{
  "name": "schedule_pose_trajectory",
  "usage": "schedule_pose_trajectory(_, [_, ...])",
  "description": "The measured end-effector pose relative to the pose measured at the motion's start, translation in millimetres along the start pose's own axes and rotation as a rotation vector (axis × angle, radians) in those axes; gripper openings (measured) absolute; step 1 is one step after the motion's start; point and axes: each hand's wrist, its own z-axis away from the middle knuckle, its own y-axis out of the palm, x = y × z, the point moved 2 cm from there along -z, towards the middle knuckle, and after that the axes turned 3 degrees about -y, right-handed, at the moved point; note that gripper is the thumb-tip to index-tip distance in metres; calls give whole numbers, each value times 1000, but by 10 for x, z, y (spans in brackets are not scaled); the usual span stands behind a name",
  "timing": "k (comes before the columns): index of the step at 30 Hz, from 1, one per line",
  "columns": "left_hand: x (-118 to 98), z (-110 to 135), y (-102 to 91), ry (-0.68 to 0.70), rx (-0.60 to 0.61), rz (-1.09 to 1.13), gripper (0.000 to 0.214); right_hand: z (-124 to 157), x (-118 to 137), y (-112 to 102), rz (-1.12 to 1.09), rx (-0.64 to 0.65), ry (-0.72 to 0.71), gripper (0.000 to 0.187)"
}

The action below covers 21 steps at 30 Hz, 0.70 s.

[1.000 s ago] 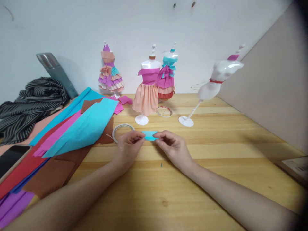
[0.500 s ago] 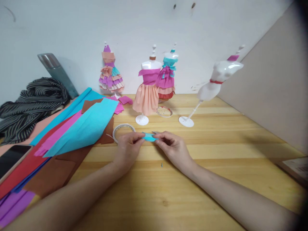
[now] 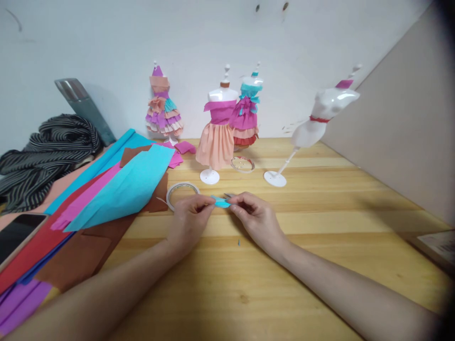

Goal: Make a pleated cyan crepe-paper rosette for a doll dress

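Wood tabletop (image 3: 320, 227) by a white wall, w/ doll stands (image 3: 216, 137) in paper dresses at the back. Left hand (image 3: 188, 220) & right hand (image 3: 258, 220) each had a closed grip on one end of a small blue paper strip (image 3: 221, 202), prob. to pull it flat. It was just above the tabletop, near a tape roll (image 3: 182, 192).

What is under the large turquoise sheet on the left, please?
A brown sheet and a pink sheet poke out from beneath the turquoise sheet; their covered parts and anything else below are hidden.
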Motion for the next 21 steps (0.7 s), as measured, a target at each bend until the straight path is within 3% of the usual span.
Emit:
schedule_pose_trajectory(6, [31,-8,15,-24,17,70,11,-5,-2,0,-37,-4,49,12])
schedule_pose_trajectory(21, [45,-31,39,-90,-4,231,8,-16,8,5,-72,-8,-13,18])
